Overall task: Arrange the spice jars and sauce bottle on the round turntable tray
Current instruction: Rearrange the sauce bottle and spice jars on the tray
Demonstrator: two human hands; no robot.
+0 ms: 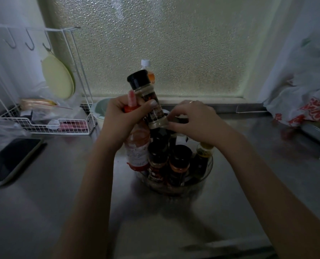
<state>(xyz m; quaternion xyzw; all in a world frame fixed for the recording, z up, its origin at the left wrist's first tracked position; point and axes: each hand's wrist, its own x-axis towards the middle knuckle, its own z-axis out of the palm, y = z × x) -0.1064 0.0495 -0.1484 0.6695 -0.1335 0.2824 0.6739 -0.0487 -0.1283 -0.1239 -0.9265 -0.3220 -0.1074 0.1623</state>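
My left grip is clamped on a black-capped jar and the sauce bottle, both left of the tray. My right grip, fingers curled, hovers over the tray's jars; I cannot tell if it holds anything.

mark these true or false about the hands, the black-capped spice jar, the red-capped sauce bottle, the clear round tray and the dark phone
1. The left hand grips both the black-capped spice jar and the red-capped sauce bottle. True.
2. The clear round tray holds no jars. False: several dark-capped jars stand in it.
3. The right hand rests flat on the counter. False: it reaches over the tray's jars.
4. The dark phone lies left of the tray. True.
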